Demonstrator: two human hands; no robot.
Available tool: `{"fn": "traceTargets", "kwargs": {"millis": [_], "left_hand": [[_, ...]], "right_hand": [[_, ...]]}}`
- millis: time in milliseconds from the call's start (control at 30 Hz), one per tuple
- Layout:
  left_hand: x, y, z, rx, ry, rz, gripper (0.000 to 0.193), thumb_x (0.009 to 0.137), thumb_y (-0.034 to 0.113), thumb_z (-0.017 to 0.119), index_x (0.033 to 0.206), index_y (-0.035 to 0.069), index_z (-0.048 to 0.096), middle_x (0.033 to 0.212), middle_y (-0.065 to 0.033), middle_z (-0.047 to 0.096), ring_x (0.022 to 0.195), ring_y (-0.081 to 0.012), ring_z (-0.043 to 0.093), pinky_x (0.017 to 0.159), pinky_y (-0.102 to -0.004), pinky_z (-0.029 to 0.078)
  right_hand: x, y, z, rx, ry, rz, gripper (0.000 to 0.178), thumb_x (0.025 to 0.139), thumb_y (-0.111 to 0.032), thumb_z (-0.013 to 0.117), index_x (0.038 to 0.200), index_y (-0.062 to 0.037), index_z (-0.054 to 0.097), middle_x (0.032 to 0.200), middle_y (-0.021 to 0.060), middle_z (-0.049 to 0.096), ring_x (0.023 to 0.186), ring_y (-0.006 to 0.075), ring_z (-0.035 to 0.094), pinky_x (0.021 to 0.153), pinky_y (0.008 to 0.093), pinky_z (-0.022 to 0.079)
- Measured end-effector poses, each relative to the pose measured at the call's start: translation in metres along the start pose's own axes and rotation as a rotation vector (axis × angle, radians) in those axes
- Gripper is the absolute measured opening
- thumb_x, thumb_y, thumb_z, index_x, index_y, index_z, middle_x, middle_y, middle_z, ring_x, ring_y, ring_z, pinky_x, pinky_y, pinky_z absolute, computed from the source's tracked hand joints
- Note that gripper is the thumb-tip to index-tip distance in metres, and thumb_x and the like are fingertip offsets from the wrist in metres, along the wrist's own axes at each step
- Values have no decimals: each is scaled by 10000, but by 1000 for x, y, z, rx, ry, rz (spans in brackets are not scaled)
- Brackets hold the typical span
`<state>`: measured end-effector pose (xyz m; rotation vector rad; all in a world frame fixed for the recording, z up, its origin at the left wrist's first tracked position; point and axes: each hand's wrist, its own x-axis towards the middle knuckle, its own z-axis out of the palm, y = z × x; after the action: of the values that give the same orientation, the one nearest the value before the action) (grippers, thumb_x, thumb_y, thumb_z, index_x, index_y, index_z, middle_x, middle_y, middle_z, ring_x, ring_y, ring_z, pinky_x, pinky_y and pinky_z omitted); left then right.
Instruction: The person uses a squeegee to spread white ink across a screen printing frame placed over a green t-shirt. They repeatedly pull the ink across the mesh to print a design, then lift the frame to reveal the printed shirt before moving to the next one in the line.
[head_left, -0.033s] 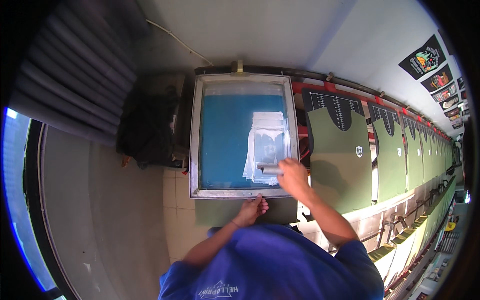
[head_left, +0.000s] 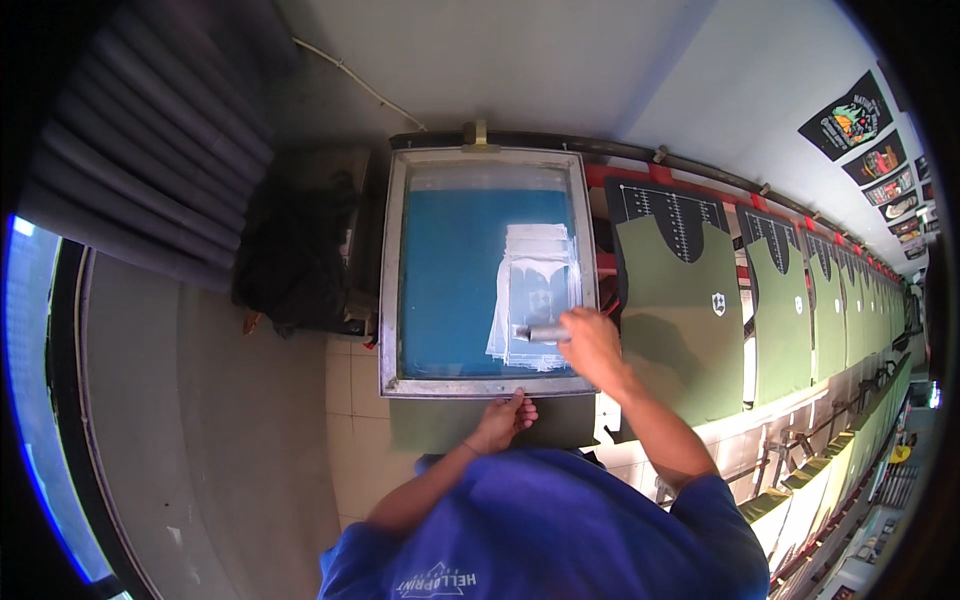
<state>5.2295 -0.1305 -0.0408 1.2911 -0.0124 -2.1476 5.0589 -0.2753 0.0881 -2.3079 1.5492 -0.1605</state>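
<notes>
While the left hand (head_left: pixel 499 424) pinches the frame (head_left: pixel 450 387), the squeegee (head_left: pixel 543 333) juts leftward from the clenched right hand (head_left: pixel 590 345).

The one view comes from the person's head, a wide fisheye looking down over the blue shirt (head_left: pixel 560 530) onto the left hand (head_left: pixel 508 422), right hand (head_left: pixel 592 345) and framed screen (head_left: pixel 450 280), all near and central. Straight edges bend toward its dark, rounded rim, where it takes in a curtain (head_left: pixel 150 150) on the left and a receding row of green garments (head_left: pixel 685 330) on the right.
</notes>
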Motion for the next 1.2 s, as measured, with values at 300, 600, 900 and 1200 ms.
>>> {"fn": "traceTargets", "kwargs": {"millis": [300, 600, 900, 1200], "left_hand": [[-7, 3, 5, 15, -4, 27, 344, 1003, 373, 601, 995, 29, 609, 897, -69, 665, 818, -173, 665, 700, -294, 548], [-12, 12, 0, 146, -61, -20, 411, 994, 430, 596, 997, 20, 604, 896, -89, 661, 821, -185, 666, 706, -314, 551], [-68, 94, 56, 1606, 271, 1347, 277, 865, 158, 642, 1084, 0, 578, 1081, -162, 586, 996, -341, 575, 864, -422, 481], [39, 210, 95, 1667, 105, 1457, 314, 747, -30, 629, 1059, 6, 636, 1083, -170, 613, 992, -384, 562, 892, -455, 457]], "right_hand": [[117, 40, -7, 20, 222, -141, 245, 718, -49, 705, 961, -24, 693, 967, 163, 670, 954, 363, 651, 852, 451, 526], [-8, -3, 15, 69, 31, -102, 338, 692, -20, 750, 1021, -9, 678, 1026, 138, 630, 1004, 341, 618, 878, 433, 517], [-51, -12, 51, 42, 188, -59, 447, 633, 20, 734, 1074, -5, 668, 1047, 121, 605, 1041, 330, 587, 905, 413, 509], [87, 41, 17, -9, 228, -108, 279, 736, 30, 604, 995, -18, 696, 1071, 140, 654, 1031, 341, 610, 903, 431, 508]]}}
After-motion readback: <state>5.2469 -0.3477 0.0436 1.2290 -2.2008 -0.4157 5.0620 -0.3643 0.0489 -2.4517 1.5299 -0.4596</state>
